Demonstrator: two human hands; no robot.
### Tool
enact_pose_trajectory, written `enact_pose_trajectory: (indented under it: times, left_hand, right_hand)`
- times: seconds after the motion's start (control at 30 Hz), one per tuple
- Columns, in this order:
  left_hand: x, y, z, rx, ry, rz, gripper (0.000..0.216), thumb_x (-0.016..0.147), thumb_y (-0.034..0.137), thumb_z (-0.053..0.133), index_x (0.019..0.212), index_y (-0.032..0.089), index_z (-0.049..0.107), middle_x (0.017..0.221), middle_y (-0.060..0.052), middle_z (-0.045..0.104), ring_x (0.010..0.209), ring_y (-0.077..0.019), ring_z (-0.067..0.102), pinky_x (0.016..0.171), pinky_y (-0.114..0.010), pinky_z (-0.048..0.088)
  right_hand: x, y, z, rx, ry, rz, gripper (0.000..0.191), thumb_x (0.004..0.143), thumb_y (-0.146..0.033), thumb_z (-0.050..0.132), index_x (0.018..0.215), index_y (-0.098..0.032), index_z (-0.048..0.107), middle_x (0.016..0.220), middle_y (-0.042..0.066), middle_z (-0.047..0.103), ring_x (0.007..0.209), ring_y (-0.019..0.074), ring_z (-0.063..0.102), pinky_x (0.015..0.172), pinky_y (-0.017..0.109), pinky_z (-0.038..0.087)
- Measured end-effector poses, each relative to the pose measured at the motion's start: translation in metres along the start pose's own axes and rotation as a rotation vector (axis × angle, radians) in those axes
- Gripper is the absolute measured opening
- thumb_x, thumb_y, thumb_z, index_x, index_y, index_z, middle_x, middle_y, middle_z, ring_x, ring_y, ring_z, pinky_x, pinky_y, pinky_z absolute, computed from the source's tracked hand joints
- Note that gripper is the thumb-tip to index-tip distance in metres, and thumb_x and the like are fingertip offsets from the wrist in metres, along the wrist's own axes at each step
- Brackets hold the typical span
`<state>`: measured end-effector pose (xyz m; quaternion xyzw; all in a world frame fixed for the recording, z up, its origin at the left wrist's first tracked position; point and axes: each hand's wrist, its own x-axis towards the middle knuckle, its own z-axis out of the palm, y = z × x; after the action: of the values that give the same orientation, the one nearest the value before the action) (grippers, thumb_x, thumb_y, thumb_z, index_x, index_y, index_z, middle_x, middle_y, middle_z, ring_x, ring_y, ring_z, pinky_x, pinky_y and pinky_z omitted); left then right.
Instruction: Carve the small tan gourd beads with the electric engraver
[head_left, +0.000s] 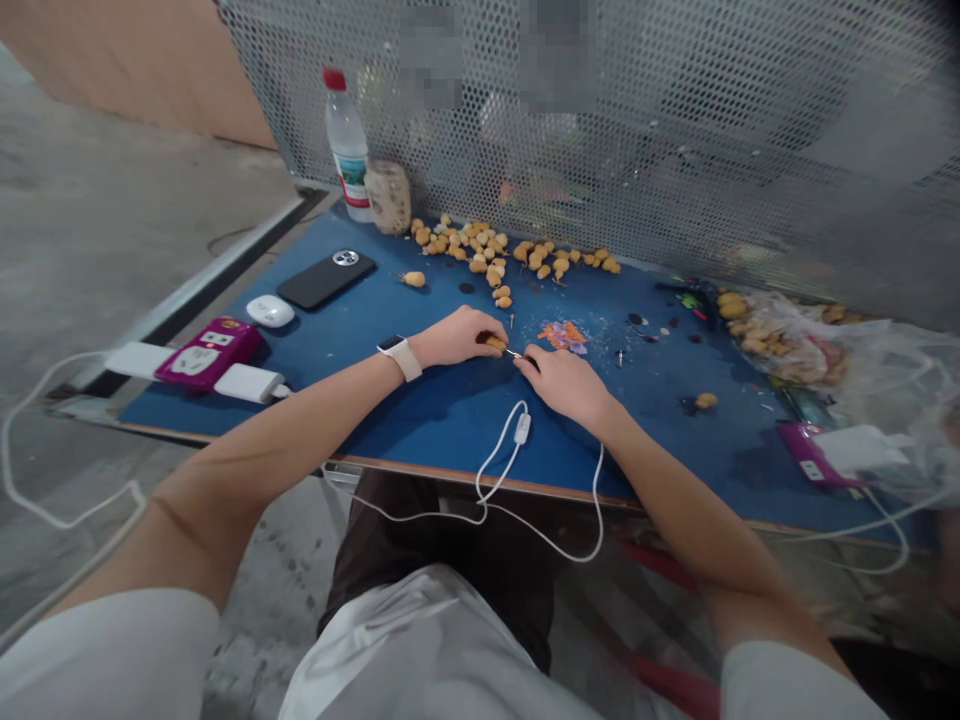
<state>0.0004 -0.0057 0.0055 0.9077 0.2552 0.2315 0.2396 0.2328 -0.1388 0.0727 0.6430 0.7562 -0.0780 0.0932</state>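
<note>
My left hand (459, 337), with a watch on its wrist, pinches a small yellow-brown gourd (495, 343) above the blue tabletop. Close beside it, my right hand (566, 385) is closed around a slim pen-like tool (514, 353). Its metal tip points at the gourd and appears to meet it; the exact contact is too small to make out. Fingers hide most of the tool. A white cord with an inline switch (523, 428) loops below my hands and passes by my right wrist. Orange and purple scraps (564, 337) lie just beyond my right hand.
Many small gourds (480, 240) line the back by a perforated metal panel (465, 120). A bottle (349, 150), jar (388, 198), phone (326, 280), white case (271, 311) and purple power strip (210, 353) are left. Right are a plastic bag (847, 340) and another purple strip (806, 452).
</note>
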Motion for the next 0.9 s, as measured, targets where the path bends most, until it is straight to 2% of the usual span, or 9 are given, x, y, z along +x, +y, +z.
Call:
enact_pose_trajectory:
  times: [0.23,0.43,0.7,0.9]
  left_hand:
    - [0.0005,-0.0013,-0.0003,0.021,-0.002,0.003,0.017,0.107,0.020,0.095,0.122,0.020,0.102,0.121,-0.009,0.101,0.105,-0.0242,0.090,0.104,-0.033,0.062]
    - [-0.0001,-0.0022,-0.0007,0.042,-0.006,0.030,0.017,0.108,0.023,0.093,0.122,0.021,0.102,0.120,-0.009,0.101,0.106,-0.0249,0.091,0.102,-0.033,0.063]
    - [-0.0005,0.0032,-0.0038,0.045,-0.022,-0.009,0.018,0.105,0.017,0.095,0.121,0.020,0.102,0.120,-0.009,0.101,0.105,-0.0242,0.091,0.103,-0.032,0.061]
    - [-0.0007,0.0038,-0.0042,0.003,-0.009,-0.013,0.013,0.103,0.020,0.095,0.115,0.021,0.100,0.112,-0.006,0.099,0.097,-0.0212,0.087,0.098,-0.031,0.059]
  right_hand:
    - [-0.0009,0.0023,-0.0009,0.003,-0.008,-0.010,0.046,0.143,-0.039,0.042,0.156,-0.016,0.079,0.146,0.022,0.096,0.134,0.0409,0.093,0.089,0.040,0.054]
    - [-0.0002,0.0038,-0.0002,0.019,0.022,-0.041,0.040,0.141,-0.038,0.046,0.150,-0.018,0.080,0.140,0.021,0.097,0.126,0.0386,0.093,0.086,0.039,0.053]
    - [0.0002,0.0074,0.0000,0.021,0.018,-0.057,0.041,0.140,-0.037,0.045,0.148,-0.019,0.082,0.138,0.021,0.097,0.125,0.0390,0.093,0.090,0.039,0.056]
    - [0.0012,0.0087,0.0004,0.051,0.012,-0.054,0.041,0.140,-0.037,0.045,0.144,-0.019,0.082,0.140,0.021,0.096,0.126,0.0379,0.093,0.092,0.039,0.055]
